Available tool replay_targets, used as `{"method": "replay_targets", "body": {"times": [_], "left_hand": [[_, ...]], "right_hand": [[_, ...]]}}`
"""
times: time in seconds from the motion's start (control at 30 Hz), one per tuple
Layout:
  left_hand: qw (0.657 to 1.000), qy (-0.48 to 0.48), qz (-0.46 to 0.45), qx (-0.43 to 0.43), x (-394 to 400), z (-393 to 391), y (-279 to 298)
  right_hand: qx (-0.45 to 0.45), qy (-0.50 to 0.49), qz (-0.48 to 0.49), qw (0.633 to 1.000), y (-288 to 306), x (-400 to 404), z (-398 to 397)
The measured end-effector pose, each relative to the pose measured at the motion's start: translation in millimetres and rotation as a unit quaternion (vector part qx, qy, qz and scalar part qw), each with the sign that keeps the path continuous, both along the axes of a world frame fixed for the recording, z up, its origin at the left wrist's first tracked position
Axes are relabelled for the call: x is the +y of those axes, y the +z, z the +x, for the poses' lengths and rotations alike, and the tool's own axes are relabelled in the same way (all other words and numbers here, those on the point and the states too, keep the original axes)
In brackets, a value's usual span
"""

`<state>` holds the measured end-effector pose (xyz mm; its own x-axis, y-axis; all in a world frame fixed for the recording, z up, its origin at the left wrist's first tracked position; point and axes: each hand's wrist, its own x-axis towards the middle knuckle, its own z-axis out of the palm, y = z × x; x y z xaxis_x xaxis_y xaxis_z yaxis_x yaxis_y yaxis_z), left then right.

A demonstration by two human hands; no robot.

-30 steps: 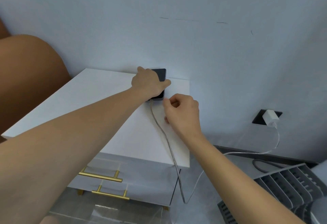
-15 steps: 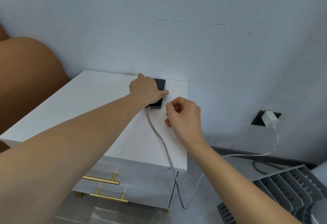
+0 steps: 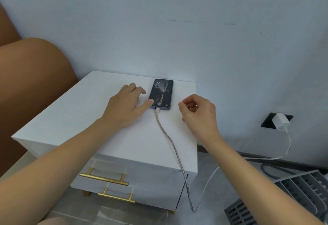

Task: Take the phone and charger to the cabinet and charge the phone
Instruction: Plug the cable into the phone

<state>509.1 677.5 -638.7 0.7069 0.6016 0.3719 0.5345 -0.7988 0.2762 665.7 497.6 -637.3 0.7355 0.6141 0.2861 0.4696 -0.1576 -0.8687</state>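
A dark phone [image 3: 161,93] lies flat, screen lit, near the back right of the white cabinet top [image 3: 74,121]. A white cable [image 3: 170,141] is plugged into its near end, runs over the cabinet's front edge, loops to the floor and rises to the white charger [image 3: 281,121] in a black wall socket. My left hand [image 3: 126,106] rests palm down just left of the phone, thumb tip at its lower left corner. My right hand [image 3: 198,114] hovers to the right of the phone, fingers loosely curled, holding nothing.
The cabinet has two grey drawers with gold bar handles [image 3: 104,178]. A brown upholstered piece [image 3: 30,86] stands at its left. A grey slatted rack [image 3: 291,196] and a dark cord [image 3: 271,170] lie on the floor at the right, below the wall.
My left hand has come off the phone and now lies beside it. The right hand has drawn back to the right. The phone's screen is now uncovered and lit.
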Motion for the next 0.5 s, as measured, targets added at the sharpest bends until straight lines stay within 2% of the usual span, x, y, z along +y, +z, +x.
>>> {"method": "replay_targets", "body": {"times": [0.5], "left_hand": [[1.000, -0.001, 0.007, 0.009, -4.1, -2.2, 0.5]], "right_hand": [[-0.090, -0.007, -0.013, 0.996, -8.2, 4.4, 0.0]]}}
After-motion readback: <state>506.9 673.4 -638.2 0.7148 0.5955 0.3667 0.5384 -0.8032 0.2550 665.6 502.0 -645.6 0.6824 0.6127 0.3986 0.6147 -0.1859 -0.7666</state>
